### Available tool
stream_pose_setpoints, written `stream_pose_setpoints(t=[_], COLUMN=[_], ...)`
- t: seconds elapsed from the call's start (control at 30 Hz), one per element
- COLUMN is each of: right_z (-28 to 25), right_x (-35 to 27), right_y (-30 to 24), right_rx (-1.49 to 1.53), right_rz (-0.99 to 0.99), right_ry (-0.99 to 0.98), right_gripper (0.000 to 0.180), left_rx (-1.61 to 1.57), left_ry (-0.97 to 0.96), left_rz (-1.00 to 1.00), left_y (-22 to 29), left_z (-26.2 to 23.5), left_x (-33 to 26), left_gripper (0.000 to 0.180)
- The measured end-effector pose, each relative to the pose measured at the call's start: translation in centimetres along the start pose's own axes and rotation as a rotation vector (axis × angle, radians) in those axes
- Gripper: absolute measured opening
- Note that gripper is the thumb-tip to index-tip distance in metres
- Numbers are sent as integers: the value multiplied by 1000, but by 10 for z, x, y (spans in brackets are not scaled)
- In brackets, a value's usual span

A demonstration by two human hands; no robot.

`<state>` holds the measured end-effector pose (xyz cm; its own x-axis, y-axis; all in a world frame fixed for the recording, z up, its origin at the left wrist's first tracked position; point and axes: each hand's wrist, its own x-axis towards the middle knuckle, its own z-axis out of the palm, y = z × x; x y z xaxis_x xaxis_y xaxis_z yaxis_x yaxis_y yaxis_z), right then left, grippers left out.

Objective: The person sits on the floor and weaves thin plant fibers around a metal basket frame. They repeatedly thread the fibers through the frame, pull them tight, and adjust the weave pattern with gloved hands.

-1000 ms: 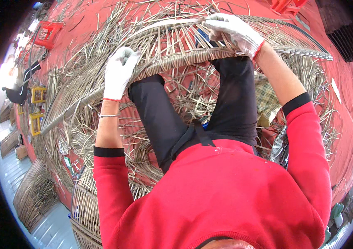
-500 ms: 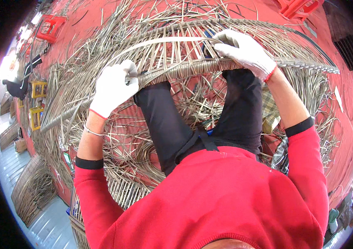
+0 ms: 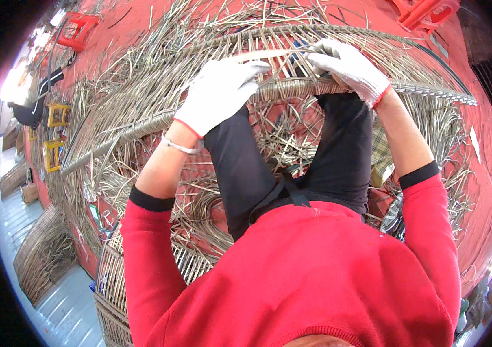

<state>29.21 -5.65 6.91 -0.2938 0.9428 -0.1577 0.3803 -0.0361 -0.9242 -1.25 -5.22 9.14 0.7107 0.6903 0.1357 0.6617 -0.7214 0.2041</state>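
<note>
A long curved woven wicker panel (image 3: 159,118) with a thick wrapped rim lies across my knees. A pale flat wicker strip (image 3: 269,54) runs above the rim between my hands. My right hand (image 3: 344,63), in a white knit glove, pinches the strip's right part near the panel's middle. My left hand (image 3: 223,92), gloved the same way, is over the rim left of the middle. Its fingers curl along the strip and point to the right; their undersides are hidden. Open slats show between the panel's two edges.
Loose wicker strands (image 3: 280,139) litter the red floor (image 3: 489,156) around and between my legs. Another slatted wicker piece (image 3: 113,277) lies beside me at lower left. Red plastic stools (image 3: 77,30) stand at the far left and far right, and yellow stools (image 3: 55,153) at left.
My left hand has moved right along the rim, closer to my right hand, its fingers now reaching toward the middle. My right hand stays nearly in place at the strip.
</note>
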Motion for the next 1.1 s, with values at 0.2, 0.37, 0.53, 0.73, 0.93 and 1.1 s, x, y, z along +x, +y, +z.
stream_pose_setpoints(t=[0.2, 0.37, 0.53, 0.73, 0.93, 1.1], right_z=[-6, -5, -2, 0, 0, 4], right_x=[-4, 3, 1, 5, 7, 1], right_y=[0, 12, 17, 15, 13, 9], right_rx=[19, 229, 63, 289, 310, 168], right_rz=[60, 12, -68, -43, -88, -100], right_ry=[10, 71, 45, 91, 96, 116], right_gripper=[31, 26, 37, 32, 32, 28], left_rx=[-535, -680, -392, -94, -532, -888], left_ry=[-166, -130, 92, -35, 179, 177], left_rz=[-34, -306, -292, -88, 87, -119], left_y=[-20, 20, 46, 33, 32, 43], left_z=[12, 7, 6, -5, 1, 35], left_x=[31, 26, -9, -11, 13, -6], left_gripper=[33, 17, 17, 26, 23, 24])
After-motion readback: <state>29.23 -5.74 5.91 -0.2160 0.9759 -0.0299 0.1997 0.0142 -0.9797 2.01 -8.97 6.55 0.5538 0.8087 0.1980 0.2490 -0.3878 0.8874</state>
